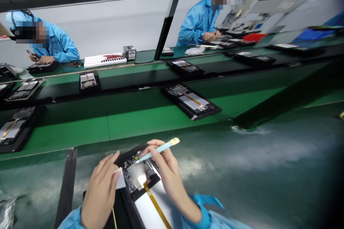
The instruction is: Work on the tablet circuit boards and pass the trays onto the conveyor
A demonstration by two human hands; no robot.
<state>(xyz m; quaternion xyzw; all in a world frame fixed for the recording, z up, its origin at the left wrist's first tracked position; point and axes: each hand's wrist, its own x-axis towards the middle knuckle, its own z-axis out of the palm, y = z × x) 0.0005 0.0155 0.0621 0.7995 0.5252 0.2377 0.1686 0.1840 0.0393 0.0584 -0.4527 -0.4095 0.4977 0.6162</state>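
An opened tablet (145,189) lies in a black tray at the bottom centre, showing a circuit board, a silver battery and an orange flat cable. My right hand (168,179) is closed on a slim light-blue tool (158,149) with a cream tip, its lower end touching the board. My left hand (100,193) rests on the tablet's left edge, fingers pinched on a small white piece (120,179).
A green conveyor belt (134,121) carries more opened tablets in black trays (192,102), (16,128), (88,81). Two people in blue coats work across the line at far left and top centre. A white rack (104,59) and a small box sit near them.
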